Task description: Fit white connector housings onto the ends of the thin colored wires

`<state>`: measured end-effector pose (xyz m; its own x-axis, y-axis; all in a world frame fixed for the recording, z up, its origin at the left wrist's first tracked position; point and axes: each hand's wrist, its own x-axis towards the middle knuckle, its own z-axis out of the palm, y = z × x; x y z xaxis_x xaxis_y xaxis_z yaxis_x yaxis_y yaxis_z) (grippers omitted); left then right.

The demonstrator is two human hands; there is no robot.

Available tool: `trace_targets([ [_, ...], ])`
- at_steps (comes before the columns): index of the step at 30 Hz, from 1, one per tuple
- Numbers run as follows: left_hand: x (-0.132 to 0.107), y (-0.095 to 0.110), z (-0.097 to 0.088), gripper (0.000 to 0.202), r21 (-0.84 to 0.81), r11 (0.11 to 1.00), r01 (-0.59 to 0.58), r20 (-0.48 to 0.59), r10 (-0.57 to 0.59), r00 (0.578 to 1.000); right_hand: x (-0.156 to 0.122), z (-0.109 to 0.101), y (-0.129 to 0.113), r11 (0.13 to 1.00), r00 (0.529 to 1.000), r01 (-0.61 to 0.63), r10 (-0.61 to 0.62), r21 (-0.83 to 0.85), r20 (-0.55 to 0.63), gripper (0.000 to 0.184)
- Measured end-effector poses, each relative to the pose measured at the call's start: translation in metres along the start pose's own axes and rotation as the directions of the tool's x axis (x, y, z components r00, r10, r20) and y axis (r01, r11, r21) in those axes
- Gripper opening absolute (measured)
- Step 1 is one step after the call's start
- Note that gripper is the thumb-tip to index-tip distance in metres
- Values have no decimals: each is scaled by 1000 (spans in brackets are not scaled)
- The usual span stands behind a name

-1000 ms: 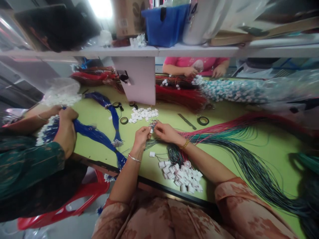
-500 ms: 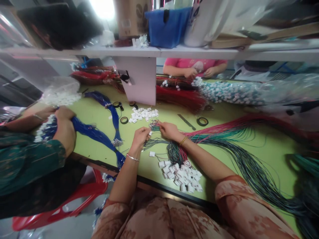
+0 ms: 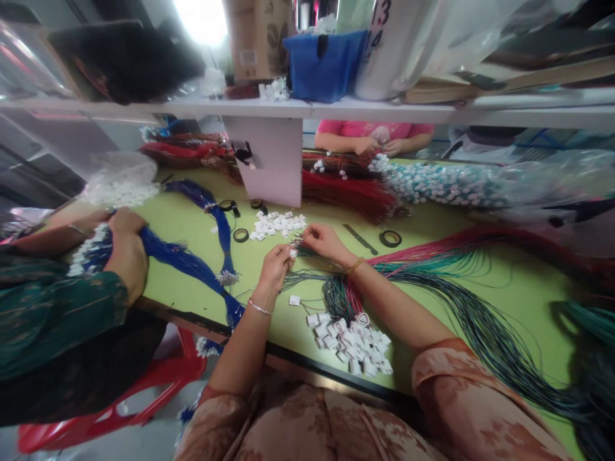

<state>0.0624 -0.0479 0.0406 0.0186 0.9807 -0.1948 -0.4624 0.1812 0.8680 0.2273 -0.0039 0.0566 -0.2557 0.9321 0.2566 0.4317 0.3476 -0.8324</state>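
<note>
My left hand (image 3: 275, 267) is closed on a small white connector housing (image 3: 293, 253), which pokes out past the thumb and fingertip. Just right of it, my right hand (image 3: 327, 243) has its fingers pinched together beside the metal-tipped wire ends (image 3: 298, 239); what is between those fingers is too small to make out. Under my right forearm run long bundles of pink wires (image 3: 408, 251), green wires (image 3: 432, 261) and dark wires (image 3: 461, 310). Near the front edge lies a heap of white housings with wires attached (image 3: 353, 342). One more wired housing (image 3: 294, 299) lies apart from it.
Loose white housings (image 3: 278, 224) lie beyond my hands. A dark flat blade-like strip (image 3: 360, 239) and a tape roll (image 3: 390, 239) are to the right. At left, a co-worker's hands (image 3: 125, 224) hold blue wires (image 3: 187, 264). A shelf (image 3: 336, 109) spans the back, with another person behind.
My right hand has drawn slightly up, its fingers now more tightly bunched. The connector in my left hand has turned a little and shows more. The view has shifted slightly.
</note>
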Motion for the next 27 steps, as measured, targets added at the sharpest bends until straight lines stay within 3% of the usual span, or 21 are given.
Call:
trace_targets([
  [4,1,0,2,24,-88,996,7,5,-6,1000,-4,7,-14,998,999,11,-13,55,47,13],
  [11,1,1,1,19,-136,990,21,46,-15,999,-31,10,-15,990,999,33,-35,140,15,12],
  [21,-1,0,3,21,-98,995,-19,52,24,998,-39,8,-16,993,996,93,-93,-78,9,14],
  [24,-1,0,3,22,-72,996,-53,43,56,997,-38,10,-14,999,999,43,-43,-13,12,19],
  [27,-3,0,5,24,0,996,-93,37,93,995,-37,14,-11,970,992,-116,101,215,80,28],
])
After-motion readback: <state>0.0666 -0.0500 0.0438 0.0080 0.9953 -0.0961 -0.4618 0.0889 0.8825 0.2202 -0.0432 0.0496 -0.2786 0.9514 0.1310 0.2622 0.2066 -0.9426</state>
